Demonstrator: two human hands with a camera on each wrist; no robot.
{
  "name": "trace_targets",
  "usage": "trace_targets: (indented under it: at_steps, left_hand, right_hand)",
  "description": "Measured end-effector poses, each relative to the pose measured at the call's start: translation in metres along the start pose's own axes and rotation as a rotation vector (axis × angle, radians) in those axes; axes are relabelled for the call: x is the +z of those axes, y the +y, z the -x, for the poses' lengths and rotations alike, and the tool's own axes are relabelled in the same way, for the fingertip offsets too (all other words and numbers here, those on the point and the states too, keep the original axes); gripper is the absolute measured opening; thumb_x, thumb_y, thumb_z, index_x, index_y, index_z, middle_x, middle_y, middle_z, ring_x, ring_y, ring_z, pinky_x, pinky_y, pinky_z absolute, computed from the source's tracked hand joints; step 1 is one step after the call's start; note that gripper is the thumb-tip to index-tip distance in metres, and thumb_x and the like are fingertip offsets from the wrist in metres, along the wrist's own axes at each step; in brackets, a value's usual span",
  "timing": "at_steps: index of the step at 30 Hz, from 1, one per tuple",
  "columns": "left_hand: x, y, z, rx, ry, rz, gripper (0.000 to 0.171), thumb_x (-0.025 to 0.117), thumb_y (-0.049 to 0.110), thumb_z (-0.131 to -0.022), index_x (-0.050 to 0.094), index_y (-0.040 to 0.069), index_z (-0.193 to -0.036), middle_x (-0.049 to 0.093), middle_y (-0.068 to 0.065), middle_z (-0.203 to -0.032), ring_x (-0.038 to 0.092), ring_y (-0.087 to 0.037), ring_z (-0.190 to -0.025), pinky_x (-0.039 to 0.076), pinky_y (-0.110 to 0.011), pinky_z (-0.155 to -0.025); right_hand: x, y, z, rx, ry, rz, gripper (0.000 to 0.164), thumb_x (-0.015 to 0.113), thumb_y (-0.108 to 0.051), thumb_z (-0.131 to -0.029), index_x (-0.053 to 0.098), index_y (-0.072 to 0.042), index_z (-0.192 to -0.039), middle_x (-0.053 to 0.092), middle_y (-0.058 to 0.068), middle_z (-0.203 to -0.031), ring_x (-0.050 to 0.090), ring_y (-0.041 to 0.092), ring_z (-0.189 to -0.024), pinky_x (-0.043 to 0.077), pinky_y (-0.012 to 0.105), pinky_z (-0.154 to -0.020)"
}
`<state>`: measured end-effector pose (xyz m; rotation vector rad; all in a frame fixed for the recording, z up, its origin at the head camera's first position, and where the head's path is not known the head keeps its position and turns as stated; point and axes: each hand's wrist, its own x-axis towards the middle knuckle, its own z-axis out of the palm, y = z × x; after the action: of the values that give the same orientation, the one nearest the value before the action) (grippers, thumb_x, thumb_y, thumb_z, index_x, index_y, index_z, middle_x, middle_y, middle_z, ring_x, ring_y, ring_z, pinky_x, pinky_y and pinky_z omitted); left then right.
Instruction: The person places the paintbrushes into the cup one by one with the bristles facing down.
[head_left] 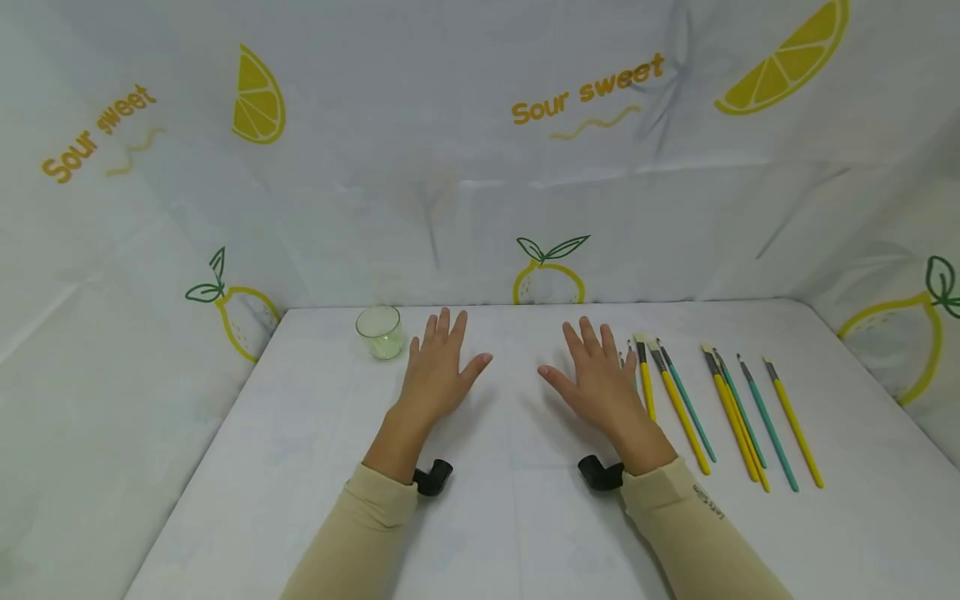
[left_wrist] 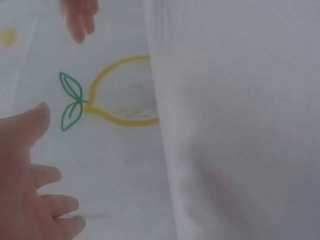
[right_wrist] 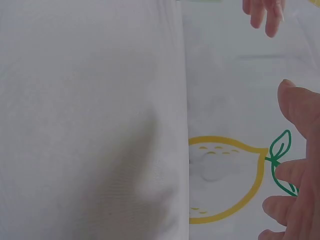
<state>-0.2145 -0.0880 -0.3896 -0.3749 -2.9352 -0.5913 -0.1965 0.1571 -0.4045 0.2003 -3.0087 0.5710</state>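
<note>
In the head view my left hand [head_left: 436, 372] is held over the white table, palm down, fingers straight and thumb spread toward the middle. A clear glass cup [head_left: 381, 335] stands just left of its fingertips. My right hand [head_left: 602, 383] mirrors it on the other side, also holding nothing. Several paintbrushes [head_left: 684, 408] with yellow or teal handles lie to its right, bristles toward the back; the hand overlaps the nearest ones. Both wrist views show spread fingers, the left hand [left_wrist: 25, 185] and the right hand [right_wrist: 300, 185], with nothing in their grasp.
The white table [head_left: 510, 533] ends at a back edge against a pale cloth [head_left: 420, 208] printed with lemons and lettering. More brushes, such as a yellow one [head_left: 798, 433], lie at the far right. A black wrist mount [head_left: 433, 478] juts inward from the left sleeve.
</note>
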Motion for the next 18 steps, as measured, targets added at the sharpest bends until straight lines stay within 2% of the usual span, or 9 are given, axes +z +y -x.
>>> trace_targets:
  at_steps: [4, 8, 12, 16, 18]
  left_hand:
    - [-0.008, -0.009, -0.002, 0.026, 0.049, 0.058, 0.075, 0.044, 0.057, -0.093, 0.019, 0.017, -0.151, 0.013, -0.011, -0.158, 0.007, -0.028, -0.146, 0.007, -0.056, -0.115]
    - [-0.017, -0.024, -0.004, 0.018, 0.084, 0.148, 0.075, 0.048, 0.054, -0.093, 0.018, 0.017, -0.151, 0.012, -0.009, -0.158, 0.005, -0.024, -0.146, 0.003, -0.055, -0.115]
    - [-0.027, -0.043, -0.002, -0.027, 0.112, 0.260, 0.080, 0.051, 0.054, -0.091, 0.013, 0.019, -0.152, 0.006, -0.006, -0.159, 0.003, -0.024, -0.146, 0.000, -0.054, -0.115]
    - [-0.037, -0.065, 0.001, -0.104, 0.123, 0.342, 0.085, 0.052, 0.059, -0.088, 0.006, 0.027, -0.152, 0.001, -0.001, -0.159, 0.002, -0.032, -0.145, 0.008, -0.060, -0.113]
    - [-0.041, -0.076, 0.003, -0.147, 0.121, 0.376, 0.088, 0.052, 0.062, -0.087, 0.002, 0.029, -0.152, 0.000, 0.002, -0.159, 0.002, -0.033, -0.145, 0.011, -0.061, -0.112]
  right_hand:
    - [-0.003, 0.001, 0.001, 0.006, -0.009, 0.013, 0.088, 0.034, -0.072, -0.087, 0.014, -0.017, -0.152, 0.004, 0.011, -0.159, -0.003, 0.039, -0.144, 0.000, 0.073, -0.104]
    - [-0.008, 0.004, 0.003, 0.006, -0.034, -0.002, 0.088, 0.033, -0.072, -0.088, 0.013, -0.016, -0.152, 0.003, 0.011, -0.159, -0.004, 0.039, -0.144, 0.000, 0.072, -0.104]
    - [-0.015, 0.014, 0.008, 0.014, -0.048, -0.030, 0.088, 0.034, -0.071, -0.088, 0.012, -0.016, -0.152, 0.003, 0.012, -0.159, -0.004, 0.040, -0.143, -0.002, 0.073, -0.103]
    - [-0.022, 0.030, 0.014, 0.036, -0.045, -0.035, 0.088, 0.033, -0.071, -0.089, 0.010, -0.015, -0.152, 0.002, 0.014, -0.158, -0.005, 0.041, -0.143, -0.001, 0.074, -0.101]
    - [-0.026, 0.037, 0.018, 0.046, -0.051, -0.046, 0.088, 0.033, -0.070, -0.089, 0.010, -0.014, -0.152, 0.002, 0.015, -0.158, -0.005, 0.042, -0.142, -0.001, 0.075, -0.101]
